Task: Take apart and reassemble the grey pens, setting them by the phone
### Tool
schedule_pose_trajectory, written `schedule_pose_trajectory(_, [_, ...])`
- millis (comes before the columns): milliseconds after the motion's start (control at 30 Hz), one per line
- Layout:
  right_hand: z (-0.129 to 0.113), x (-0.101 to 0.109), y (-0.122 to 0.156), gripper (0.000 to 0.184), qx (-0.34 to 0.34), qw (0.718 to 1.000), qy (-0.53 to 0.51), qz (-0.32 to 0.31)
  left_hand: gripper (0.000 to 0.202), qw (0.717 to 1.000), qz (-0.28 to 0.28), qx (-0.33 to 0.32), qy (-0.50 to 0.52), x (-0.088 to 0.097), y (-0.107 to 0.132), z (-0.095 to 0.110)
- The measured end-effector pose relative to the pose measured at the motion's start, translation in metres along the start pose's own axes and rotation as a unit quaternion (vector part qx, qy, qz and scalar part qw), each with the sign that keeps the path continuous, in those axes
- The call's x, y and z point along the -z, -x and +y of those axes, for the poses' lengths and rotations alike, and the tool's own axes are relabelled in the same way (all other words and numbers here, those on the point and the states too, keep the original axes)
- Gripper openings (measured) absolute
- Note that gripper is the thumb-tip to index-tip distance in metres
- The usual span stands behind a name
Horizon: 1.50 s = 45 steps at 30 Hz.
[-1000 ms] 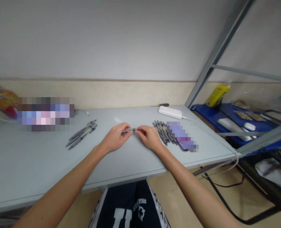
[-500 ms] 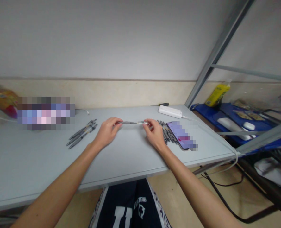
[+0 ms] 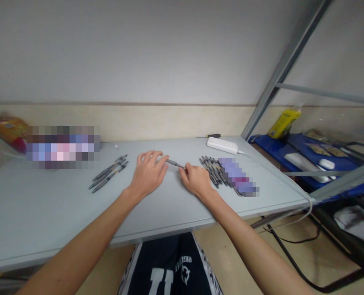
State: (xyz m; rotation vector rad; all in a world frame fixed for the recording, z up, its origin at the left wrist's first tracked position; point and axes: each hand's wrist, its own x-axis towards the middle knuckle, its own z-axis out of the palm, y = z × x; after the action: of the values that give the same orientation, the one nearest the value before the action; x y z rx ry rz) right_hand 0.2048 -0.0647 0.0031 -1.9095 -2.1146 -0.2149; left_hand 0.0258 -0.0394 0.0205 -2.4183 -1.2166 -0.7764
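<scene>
A slim grey pen slants between my hands above the middle of the desk. My right hand is closed round its lower right end. At the pen's other end, my left hand has its fingers spread, with the fingertips close to the tip; whether they touch it I cannot tell. Several grey pens lie side by side just right of my right hand. Left of my left hand, a smaller group of similar pens rests at a slant.
The desk has a phone beside the right-hand pens, with a white power strip and a screwdriver behind. A blurred-out object stands at the back left. A metal frame post rises at the right.
The pen has gone from level, with a thin shiny section showing between both hands, to a shorter slanted look. My left fingers have spread from their pinch; my right hand has closed more fully.
</scene>
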Motion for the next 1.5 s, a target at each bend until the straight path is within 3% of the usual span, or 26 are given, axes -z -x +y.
schedule_pose_trajectory(133, [0.003, -0.001, -0.001, 0.052, -0.017, 0.999, -0.011, -0.027, 0.032, 0.996, -0.032, -0.066, -0.059, -0.003, 0.002, 0.016])
schedule_pose_trajectory(267, [0.005, 0.001, -0.003, 0.048, 0.009, 0.998, -0.047, -0.051, 0.027, 0.988, -0.085, -0.103, -0.076, -0.006, 0.002, 0.024])
schedule_pose_trajectory(500, [0.002, 0.004, -0.002, 0.035, 0.062, 0.994, 0.008, -0.086, 0.025, 0.980, -0.179, -0.036, -0.081, -0.009, 0.001, 0.029])
schedule_pose_trajectory(633, [-0.001, 0.004, 0.001, 0.039, 0.086, 0.992, 0.038, -0.088, 0.025, 0.970, -0.228, -0.003, -0.082, -0.012, 0.001, 0.029])
schedule_pose_trajectory(1200, [-0.008, 0.007, 0.007, 0.043, 0.091, 0.991, 0.079, -0.054, 0.027, 0.959, -0.272, 0.047, -0.059, -0.010, -0.001, 0.029])
schedule_pose_trajectory(1500, [-0.009, 0.008, 0.007, 0.042, 0.088, 0.991, 0.082, -0.066, 0.028, 0.952, -0.289, 0.083, -0.046, -0.012, -0.003, 0.030])
